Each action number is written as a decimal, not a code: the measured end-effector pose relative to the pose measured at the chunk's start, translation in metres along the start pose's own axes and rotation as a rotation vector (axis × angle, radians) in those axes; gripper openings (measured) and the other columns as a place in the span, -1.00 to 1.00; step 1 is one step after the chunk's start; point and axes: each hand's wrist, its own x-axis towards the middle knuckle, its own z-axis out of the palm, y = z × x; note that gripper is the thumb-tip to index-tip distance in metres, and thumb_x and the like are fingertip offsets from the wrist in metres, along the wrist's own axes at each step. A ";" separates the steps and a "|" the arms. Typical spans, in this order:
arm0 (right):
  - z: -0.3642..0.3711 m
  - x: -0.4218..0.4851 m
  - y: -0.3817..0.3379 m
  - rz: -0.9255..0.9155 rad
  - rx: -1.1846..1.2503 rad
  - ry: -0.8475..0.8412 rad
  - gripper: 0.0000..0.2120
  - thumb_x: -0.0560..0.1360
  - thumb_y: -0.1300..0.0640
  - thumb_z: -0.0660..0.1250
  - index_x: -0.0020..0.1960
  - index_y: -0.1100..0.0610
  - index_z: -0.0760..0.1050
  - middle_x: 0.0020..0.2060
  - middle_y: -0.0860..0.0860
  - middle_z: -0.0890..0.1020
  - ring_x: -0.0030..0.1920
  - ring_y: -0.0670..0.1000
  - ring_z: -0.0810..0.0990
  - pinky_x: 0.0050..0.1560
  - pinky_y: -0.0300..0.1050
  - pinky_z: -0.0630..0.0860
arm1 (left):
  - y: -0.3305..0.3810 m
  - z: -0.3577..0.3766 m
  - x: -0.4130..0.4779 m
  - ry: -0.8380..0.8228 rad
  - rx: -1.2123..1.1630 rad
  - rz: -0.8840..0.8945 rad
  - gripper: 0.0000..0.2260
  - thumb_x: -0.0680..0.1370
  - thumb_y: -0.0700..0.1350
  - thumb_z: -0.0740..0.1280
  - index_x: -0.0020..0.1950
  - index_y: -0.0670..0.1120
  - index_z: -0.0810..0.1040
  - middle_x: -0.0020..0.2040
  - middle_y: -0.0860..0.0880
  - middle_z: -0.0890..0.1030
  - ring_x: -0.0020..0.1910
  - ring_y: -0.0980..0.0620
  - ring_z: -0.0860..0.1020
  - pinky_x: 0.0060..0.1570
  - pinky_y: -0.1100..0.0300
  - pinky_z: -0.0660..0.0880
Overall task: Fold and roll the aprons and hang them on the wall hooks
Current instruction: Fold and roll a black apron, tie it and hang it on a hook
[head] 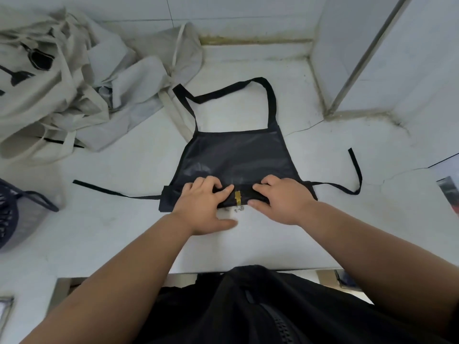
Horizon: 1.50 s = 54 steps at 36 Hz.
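Leaning over the white counter [119,234], the person has the black apron [238,155] spread flat, its bib pointing away and its near edge turned up into a thick roll [244,198]. The left hand [202,204] and the right hand [282,201] sit side by side on that roll. Their fingers curl over its top and the thumbs lie low on the near side, so the cloth is gripped tight and can be pushed evenly toward the bib. A small yellow tag [237,197] shows between the hands.

The waist ties [106,191] trail out to either side, and the neck loop [270,100] lies open at the far end. It is likely left free so it can go over a hook afterwards, though no hooks are in sight from here. Only the lower part looks rolled, but how many turns are in it is hard to tell under the hands. A heap of pale aprons [74,83] waits at the far left, with a dark basket [10,219] nearer on that side.
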 end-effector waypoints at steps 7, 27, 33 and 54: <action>-0.033 0.022 0.020 0.054 0.261 -0.089 -0.65 0.55 -0.19 0.18 0.02 0.09 0.47 -0.15 -0.05 0.51 -0.09 0.03 0.49 -0.12 -0.11 0.41 | -0.031 -0.040 0.026 -0.112 -0.335 -0.019 -0.78 0.61 0.09 0.21 0.12 0.02 0.56 -0.10 0.07 0.55 -0.04 0.04 0.51 -0.01 0.14 0.44; -0.008 0.051 0.009 0.068 -0.056 -0.086 -0.21 0.51 -0.40 -0.08 0.56 0.03 -0.17 0.55 0.08 -0.09 0.53 0.12 -0.07 0.51 0.10 -0.20 | -0.022 0.000 0.050 0.036 -0.045 0.043 -0.43 0.60 0.25 -0.17 0.57 0.09 -0.11 0.58 0.10 -0.08 0.55 0.06 -0.13 0.48 0.08 -0.24; -0.017 0.045 0.019 -0.012 -0.102 -0.061 -0.31 0.54 -0.34 -0.02 0.55 -0.04 -0.08 0.55 0.01 0.01 0.50 0.09 0.09 0.48 0.00 0.00 | -0.028 0.010 0.037 -0.034 0.050 0.056 -0.15 0.41 0.51 -0.12 0.53 0.10 -0.33 0.46 0.19 -0.36 0.51 0.05 -0.34 0.47 -0.05 -0.35; -0.077 0.089 0.039 0.055 0.153 -0.208 -0.87 0.57 -0.01 0.11 -0.03 0.05 0.29 -0.22 -0.04 0.39 -0.17 0.01 0.41 -0.29 -0.14 0.28 | -0.068 -0.060 0.076 -0.048 -0.335 -0.127 -0.71 0.58 0.17 0.21 0.13 0.00 0.49 -0.14 0.08 0.52 -0.14 0.07 0.49 -0.20 0.19 0.38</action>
